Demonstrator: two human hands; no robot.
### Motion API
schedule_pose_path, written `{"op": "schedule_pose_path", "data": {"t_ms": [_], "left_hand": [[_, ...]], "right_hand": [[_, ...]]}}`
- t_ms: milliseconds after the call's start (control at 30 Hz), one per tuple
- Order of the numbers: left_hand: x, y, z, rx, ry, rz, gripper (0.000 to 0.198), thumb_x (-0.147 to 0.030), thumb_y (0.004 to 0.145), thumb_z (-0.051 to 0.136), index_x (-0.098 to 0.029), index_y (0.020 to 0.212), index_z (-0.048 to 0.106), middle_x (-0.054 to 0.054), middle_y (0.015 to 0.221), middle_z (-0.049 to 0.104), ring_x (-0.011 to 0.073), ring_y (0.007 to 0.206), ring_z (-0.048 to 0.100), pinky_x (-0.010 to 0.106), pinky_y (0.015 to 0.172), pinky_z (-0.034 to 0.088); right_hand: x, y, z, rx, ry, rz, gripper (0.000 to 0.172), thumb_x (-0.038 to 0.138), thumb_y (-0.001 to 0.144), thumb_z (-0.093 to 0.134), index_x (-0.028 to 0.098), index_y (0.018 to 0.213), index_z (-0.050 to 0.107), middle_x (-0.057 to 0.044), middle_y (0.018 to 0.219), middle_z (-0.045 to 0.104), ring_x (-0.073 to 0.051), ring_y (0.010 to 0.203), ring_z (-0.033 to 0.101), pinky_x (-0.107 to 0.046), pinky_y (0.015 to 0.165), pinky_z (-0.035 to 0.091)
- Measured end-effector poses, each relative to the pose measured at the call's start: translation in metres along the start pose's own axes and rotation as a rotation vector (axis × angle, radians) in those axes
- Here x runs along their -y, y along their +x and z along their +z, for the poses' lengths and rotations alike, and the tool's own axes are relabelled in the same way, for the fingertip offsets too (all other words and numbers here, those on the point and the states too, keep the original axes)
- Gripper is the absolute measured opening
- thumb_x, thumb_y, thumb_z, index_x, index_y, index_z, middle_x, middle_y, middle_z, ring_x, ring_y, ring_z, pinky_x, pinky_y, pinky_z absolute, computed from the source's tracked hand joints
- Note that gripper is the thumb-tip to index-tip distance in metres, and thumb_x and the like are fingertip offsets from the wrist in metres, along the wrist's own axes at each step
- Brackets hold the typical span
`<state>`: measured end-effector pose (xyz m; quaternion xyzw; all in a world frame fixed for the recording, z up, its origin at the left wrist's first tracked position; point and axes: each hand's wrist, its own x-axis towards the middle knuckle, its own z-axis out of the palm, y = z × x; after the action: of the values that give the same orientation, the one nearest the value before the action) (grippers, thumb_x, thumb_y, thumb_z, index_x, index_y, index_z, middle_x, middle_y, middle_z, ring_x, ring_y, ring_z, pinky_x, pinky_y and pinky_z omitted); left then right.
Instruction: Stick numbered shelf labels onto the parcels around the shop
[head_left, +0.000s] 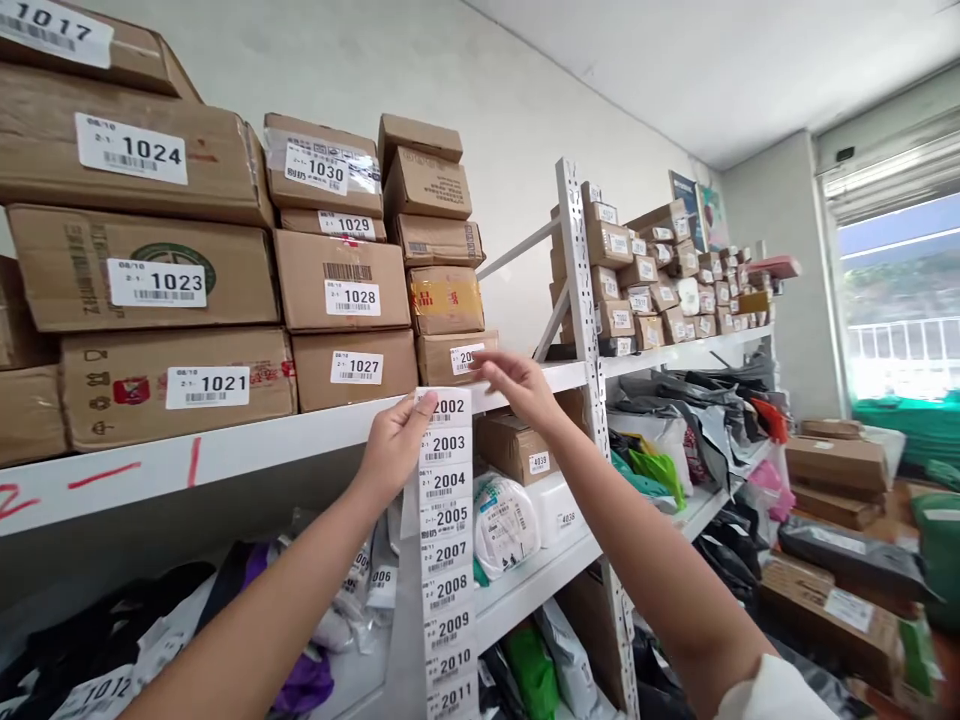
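Observation:
My left hand [395, 440] pinches the top of a long strip of number labels [448, 550] between thumb and fingers. The strip hangs down in front of the shelf edge, its printed numbers running from 2002 to 2011. Fingers stretched forward, my right hand [521, 388] is at the white label [465, 359] on a small cardboard box [436, 368], the lowest of its stack. The fingertips cover part of that label's number; whether they touch it I cannot tell. Nothing shows in the right hand.
Stacked cardboard boxes [343, 278] line the top shelf [247, 440] to the left. Bagged parcels and a round white package [506, 527] lie below. A perforated upright post [577, 270] stands right of my hand. More boxes [840, 465] and parcels are on the floor at right.

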<state>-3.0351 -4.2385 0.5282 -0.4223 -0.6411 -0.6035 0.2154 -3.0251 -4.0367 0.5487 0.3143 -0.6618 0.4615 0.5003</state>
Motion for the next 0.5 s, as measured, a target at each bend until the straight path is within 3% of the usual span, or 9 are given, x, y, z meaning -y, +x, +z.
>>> {"op": "schedule_pose_path", "data": {"t_ms": [67, 167, 300, 400, 500], "left_hand": [[-0.001, 0.007, 0.003, -0.007, 0.0, -0.007, 0.049, -0.061, 0.084, 0.054, -0.013, 0.081, 0.068, 0.002, 0.065, 0.064, 0.0155, 0.063, 0.056, 0.025, 0.061, 0.043], [0.0, 0.014, 0.011, -0.043, 0.025, -0.004, 0.047, -0.06, 0.081, 0.058, -0.014, 0.082, 0.071, 0.002, 0.066, 0.067, 0.0147, 0.059, 0.056, 0.024, 0.058, 0.043], [-0.001, 0.016, 0.022, -0.21, -0.027, 0.095, 0.038, -0.05, 0.074, 0.071, -0.018, 0.094, 0.073, 0.002, 0.08, 0.072, 0.015, 0.066, 0.059, 0.024, 0.059, 0.045], [-0.006, 0.018, 0.027, -0.277, 0.054, 0.173, 0.031, -0.048, 0.076, 0.07, -0.018, 0.078, 0.07, -0.001, 0.069, 0.065, 0.012, 0.061, 0.053, 0.022, 0.055, 0.04], [-0.013, 0.024, 0.028, -0.326, 0.187, 0.221, 0.04, -0.05, 0.08, 0.065, -0.017, 0.058, 0.056, -0.005, 0.052, 0.049, 0.0092, 0.052, 0.041, 0.021, 0.048, 0.031]], "right_hand": [[0.009, -0.009, 0.004, 0.153, 0.191, 0.095, 0.032, 0.043, 0.079, 0.068, 0.019, 0.1, 0.067, -0.005, 0.09, 0.07, -0.016, 0.08, 0.066, -0.025, 0.058, 0.052], [0.015, -0.013, 0.007, 0.125, 0.294, 0.153, 0.029, 0.04, 0.071, 0.076, 0.018, 0.089, 0.069, -0.002, 0.078, 0.069, -0.013, 0.068, 0.064, -0.023, 0.053, 0.05], [0.014, -0.006, 0.006, 0.113, 0.318, 0.173, 0.034, 0.039, 0.066, 0.08, 0.019, 0.092, 0.07, -0.001, 0.074, 0.067, -0.013, 0.067, 0.062, -0.023, 0.052, 0.05], [0.017, 0.0, 0.007, 0.077, 0.358, 0.183, 0.033, 0.038, 0.064, 0.082, 0.019, 0.088, 0.069, -0.001, 0.073, 0.066, -0.012, 0.066, 0.061, -0.024, 0.053, 0.051], [0.021, 0.004, 0.011, 0.037, 0.376, 0.178, 0.03, 0.039, 0.063, 0.082, 0.019, 0.081, 0.067, 0.0, 0.071, 0.064, -0.011, 0.063, 0.058, -0.024, 0.053, 0.049]]}}
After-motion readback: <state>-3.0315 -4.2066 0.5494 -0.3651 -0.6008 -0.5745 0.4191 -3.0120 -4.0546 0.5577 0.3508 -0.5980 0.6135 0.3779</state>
